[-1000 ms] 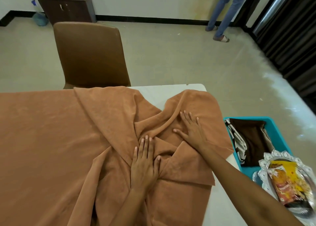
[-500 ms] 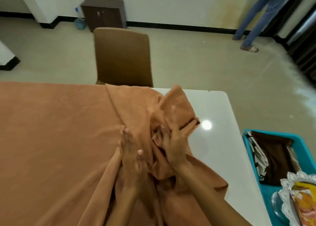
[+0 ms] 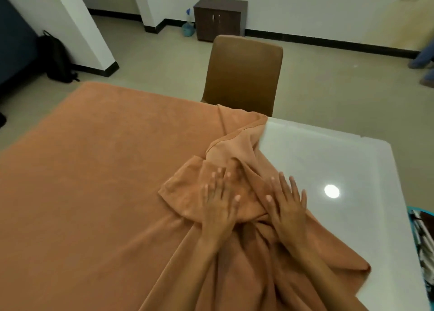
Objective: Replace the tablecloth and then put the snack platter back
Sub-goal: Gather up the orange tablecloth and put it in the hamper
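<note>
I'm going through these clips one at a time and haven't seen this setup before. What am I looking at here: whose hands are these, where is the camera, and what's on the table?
There is no machine here. The picture comes from a wide-angle camera worn on a person's head, looking forward and down, so the two bare arms rising from the bottom edge are that person's own.

The left hand and right hand both lie flat, fingers straight and spread, on a bunched part of an orange-brown tablecloth. Neither hand grips anything. The cloth lies smooth over the left of the white table; the right of the table is bare and glossy.

Behind the table stands a brown chair, with a small dark cabinet against the far wall. At the right edge a blue bin holding folded fabric is partly in view. No snack platter shows in this picture.
</note>
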A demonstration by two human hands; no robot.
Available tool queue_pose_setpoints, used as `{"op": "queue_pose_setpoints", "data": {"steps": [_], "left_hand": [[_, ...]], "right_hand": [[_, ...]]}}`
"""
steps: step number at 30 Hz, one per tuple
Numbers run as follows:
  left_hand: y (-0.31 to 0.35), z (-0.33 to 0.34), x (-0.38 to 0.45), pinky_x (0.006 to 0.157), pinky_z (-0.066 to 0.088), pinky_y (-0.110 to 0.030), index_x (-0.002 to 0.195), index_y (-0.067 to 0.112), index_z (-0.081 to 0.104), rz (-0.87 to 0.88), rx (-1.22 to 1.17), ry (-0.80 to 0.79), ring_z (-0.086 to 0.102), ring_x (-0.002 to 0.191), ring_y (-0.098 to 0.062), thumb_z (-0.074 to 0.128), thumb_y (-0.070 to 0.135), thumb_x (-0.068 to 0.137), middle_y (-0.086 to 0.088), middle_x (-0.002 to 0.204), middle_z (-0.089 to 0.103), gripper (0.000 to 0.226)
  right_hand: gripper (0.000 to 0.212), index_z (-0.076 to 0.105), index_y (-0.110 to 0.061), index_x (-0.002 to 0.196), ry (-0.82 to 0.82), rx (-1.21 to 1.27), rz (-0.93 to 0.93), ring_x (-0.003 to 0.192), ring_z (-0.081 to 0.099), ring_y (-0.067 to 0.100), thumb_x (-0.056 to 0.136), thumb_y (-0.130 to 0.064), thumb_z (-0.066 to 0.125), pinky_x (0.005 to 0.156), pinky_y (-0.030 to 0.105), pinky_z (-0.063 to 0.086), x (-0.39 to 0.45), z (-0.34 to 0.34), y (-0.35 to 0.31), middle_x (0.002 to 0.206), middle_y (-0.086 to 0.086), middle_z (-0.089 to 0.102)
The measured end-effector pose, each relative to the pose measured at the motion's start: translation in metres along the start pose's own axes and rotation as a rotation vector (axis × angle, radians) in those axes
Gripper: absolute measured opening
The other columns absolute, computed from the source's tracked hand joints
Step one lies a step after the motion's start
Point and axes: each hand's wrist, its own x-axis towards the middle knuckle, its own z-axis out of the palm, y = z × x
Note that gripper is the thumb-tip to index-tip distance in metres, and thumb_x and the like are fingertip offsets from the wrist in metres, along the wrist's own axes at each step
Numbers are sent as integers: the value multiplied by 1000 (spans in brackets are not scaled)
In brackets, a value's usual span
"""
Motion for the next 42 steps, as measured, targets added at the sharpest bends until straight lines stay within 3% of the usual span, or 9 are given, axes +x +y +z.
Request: {"op": "queue_pose_setpoints", "data": {"steps": [4,10,18,22,27,31,37,40,42], "left_hand": [[14,29,-1,114,14,-39,150,18,21,88,94,-134,8,146,-17,14,46,100,-3,158,13,58],[2,43,-5,115,16,-37,147,15,30,88,126,-146,17,144,-20,30,37,97,-6,155,23,55],[4,36,-9,116,12,-33,146,11,33,90,132,-239,26,142,-22,28,35,97,-9,153,28,54],[7,14,-33,115,12,-34,146,14,32,84,112,-202,20,144,-20,25,37,99,-8,155,24,53],[-2,-20,-102,118,3,-33,148,12,27,74,135,-161,8,146,-19,29,38,99,-11,157,17,56],[-11,-36,-164,117,9,-36,147,10,30,34,189,-167,15,145,-22,22,40,99,-12,155,22,57],[-4,-37,-218,116,11,-36,146,9,33,-33,199,-211,21,142,-24,17,42,101,-14,153,26,58],[12,-36,-233,116,12,-36,146,10,32,-84,193,-196,20,143,-24,16,42,101,-14,153,25,58],[22,-38,-240,116,13,-37,147,11,28,-93,190,-187,19,144,-25,15,43,102,-13,155,21,58]], "right_hand": [[54,9,-30,149,-179,-128,-21,145,13,17,98,-48,8,116,49,14,-14,30,19,157,-1,12],[51,31,-23,145,-144,-152,23,140,28,16,97,-38,23,113,40,18,-15,40,15,151,0,33],[50,34,-22,144,-192,-147,25,137,34,20,96,-37,25,111,45,24,-15,36,17,148,2,38],[54,27,-22,147,-207,-110,21,143,19,18,97,-41,17,116,44,12,-18,24,12,154,0,24],[50,33,-20,145,-76,-11,-52,144,15,15,99,-39,25,116,43,13,-65,-3,-10,154,2,25],[53,27,-20,147,-149,-50,-207,145,12,15,98,-41,28,115,50,15,-133,-18,-7,156,1,19],[89,5,-16,151,-369,-81,-266,146,2,18,87,-69,38,116,46,7,-208,-26,17,159,3,3],[82,3,-20,151,-387,132,-235,140,27,15,91,-54,48,113,28,27,-214,-29,25,159,-4,4],[71,2,-31,150,-335,174,-257,114,57,17,96,-28,49,90,27,51,-209,-33,25,157,-16,3]]}}
